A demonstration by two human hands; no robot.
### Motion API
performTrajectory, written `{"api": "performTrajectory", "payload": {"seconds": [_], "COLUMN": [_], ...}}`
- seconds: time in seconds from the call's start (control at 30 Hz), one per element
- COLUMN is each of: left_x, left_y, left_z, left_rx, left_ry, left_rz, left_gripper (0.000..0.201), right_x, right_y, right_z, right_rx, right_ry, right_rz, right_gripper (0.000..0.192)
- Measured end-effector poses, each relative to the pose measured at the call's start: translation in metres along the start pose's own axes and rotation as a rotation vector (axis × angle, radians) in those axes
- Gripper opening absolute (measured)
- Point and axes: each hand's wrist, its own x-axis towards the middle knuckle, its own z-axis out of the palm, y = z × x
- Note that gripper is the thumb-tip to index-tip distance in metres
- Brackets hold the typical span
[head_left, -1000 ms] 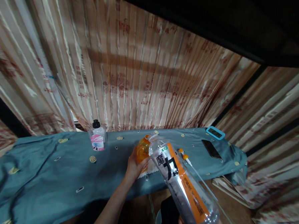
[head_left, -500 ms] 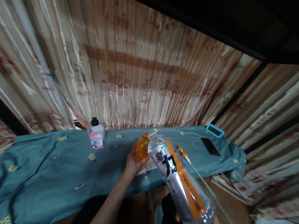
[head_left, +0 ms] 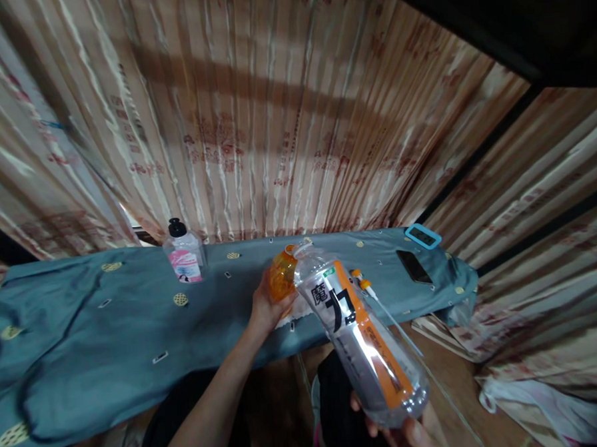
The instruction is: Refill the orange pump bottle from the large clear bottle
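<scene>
Head view: over the cloth-covered table (head_left: 134, 325), the right hand (head_left: 409, 431) has its grip clamped on the base of a tilted clear bottle (head_left: 359, 340), its mouth at the orange bottle (head_left: 283, 281) that the left hand (head_left: 265, 308) grips.

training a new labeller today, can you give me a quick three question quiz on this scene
1. True or false: the left hand grips the orange bottle.
2. What does the right hand hold? A) the phone B) the clear bottle C) the pump bottle
3. Fill in: the phone lies on the ____ cloth.

Key: 1 true; 2 B; 3 blue.
</scene>
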Motion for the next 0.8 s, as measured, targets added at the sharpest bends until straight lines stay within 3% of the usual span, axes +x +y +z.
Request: {"api": "performTrajectory", "payload": {"seconds": [0.2, 0.8], "left_x": [-0.0006, -0.0016], "left_y": [0.0029, -0.0006], "left_z": [0.0, 0.0017], "left_rx": [0.016, -0.024], "left_ry": [-0.002, 0.015], "left_rz": [-0.004, 0.003], "left_gripper": [0.063, 0.063], "right_x": [-0.003, 0.0006], "right_y": [0.0025, -0.0023], "right_z": [-0.0038, -0.0034], "right_rx": [0.026, -0.007], "right_ry": [0.049, -0.046], "right_rz": [0.035, 0.013], "right_gripper": [0.053, 0.053]}}
